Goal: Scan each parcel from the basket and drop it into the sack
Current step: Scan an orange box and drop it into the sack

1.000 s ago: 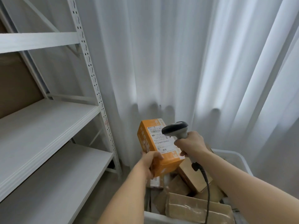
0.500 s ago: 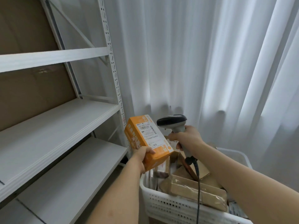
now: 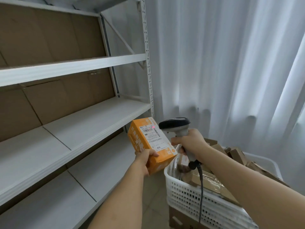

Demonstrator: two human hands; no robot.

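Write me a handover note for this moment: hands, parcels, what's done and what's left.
Left hand grips the orange parcel, label up, beside the basket.
Right hand grips the scanner, aimed at the label; a red dot shows on it.
Done: parcel picked, scan under way.
Left: confirm the scan, drop it in the sack (not in view), then the brown parcels in the basket.

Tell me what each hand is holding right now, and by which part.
Left hand grips the orange parcel by its lower near corner. Right hand grips the barcode scanner by its handle.
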